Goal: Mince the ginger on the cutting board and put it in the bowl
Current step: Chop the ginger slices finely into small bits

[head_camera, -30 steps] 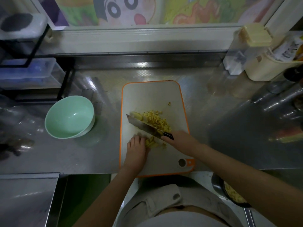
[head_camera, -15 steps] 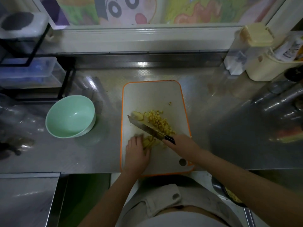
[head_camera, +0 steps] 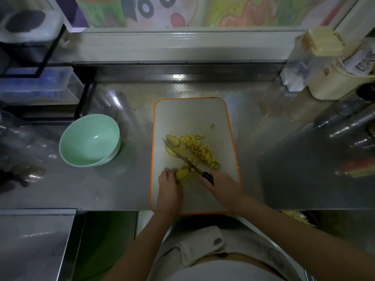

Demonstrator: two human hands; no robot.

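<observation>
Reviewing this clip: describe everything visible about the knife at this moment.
The knife has a slim, pale metal-looking blade and a dark handle, mostly hidden in the right hand. It lies diagonally across the cutting board, tip pointing up-left, its edge down among ginger slices. Diced ginger sits just beyond it; the left hand pins ginger strips beside the blade.

Dim steel counter (head_camera: pixel 263 159), cartoon-decorated window (head_camera: pixel 182 11)
</observation>
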